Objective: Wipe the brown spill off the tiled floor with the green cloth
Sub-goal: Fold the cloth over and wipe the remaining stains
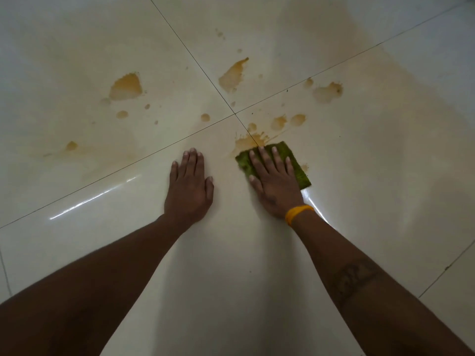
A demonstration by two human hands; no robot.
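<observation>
My right hand (273, 182) lies flat on the green cloth (295, 167), fingers straight and slightly spread, pressing it to the tiled floor (385, 163); nothing is gripped, the palm simply bears down. The cloth sits just to the near right of the point where four tiles meet (234, 114), and its far edge touches the nearest splash of the brown spill (248, 142), which straddles the grout line running toward me from that meeting point. My left hand (189, 187) rests open on the bare tile to the near left of the same point, fingers together and straight, holding nothing, apart from the cloth.

The rest of the spill is scattered round the meeting point: a larger patch (126, 86) far to its left, a streaked patch (233, 74) beyond it, a blot (327, 91) to the far right, and small drops (298, 119) between. Paler, smeared staining spreads over the tiles farther out.

A yellow band (298, 214) circles my right wrist. A dark marking (353, 277) on my right forearm is too blurred to read; no other writing shows.
</observation>
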